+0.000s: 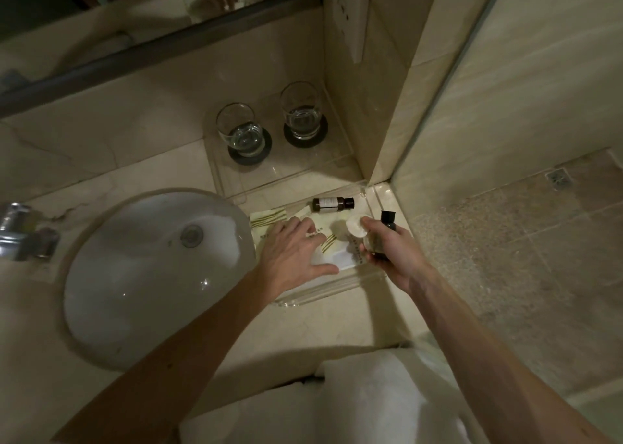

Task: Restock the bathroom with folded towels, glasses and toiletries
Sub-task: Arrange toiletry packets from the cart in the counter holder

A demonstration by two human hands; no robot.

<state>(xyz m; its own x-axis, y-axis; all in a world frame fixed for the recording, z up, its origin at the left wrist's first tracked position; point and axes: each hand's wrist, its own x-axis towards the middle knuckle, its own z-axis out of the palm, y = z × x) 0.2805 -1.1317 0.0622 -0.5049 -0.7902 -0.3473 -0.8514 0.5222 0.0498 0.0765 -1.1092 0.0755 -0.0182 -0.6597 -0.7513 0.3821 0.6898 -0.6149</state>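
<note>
Filling the left of the counter, the round sink [135,292] leaves only a narrow strip of stone between its rim and the clear tray [323,295], with the tap [20,231] at the far left edge. The left hand [296,254] lies spread wide, fingers straight, pressing flat on the white packets [269,219] with green stripes that lie in the tray. Behind, toward the wall, two glasses [240,130] stand upright on dark coasters [305,140] in a second clear tray, well apart from the hands, with bare room in front of them. A second bottle [332,204], brown with a pale label and dark cap, lies on its side at the tray's back edge. A round white piece [354,227] sits just beside the right thumb. The right hand [394,254] is curled round a small dark bottle [384,238] with a black cap, held tilted over the tray's right end, close to the counter's corner and the glass shower wall [455,140]. White folded towels [371,393] lie at the near edge of the counter, between the two forearms.
</note>
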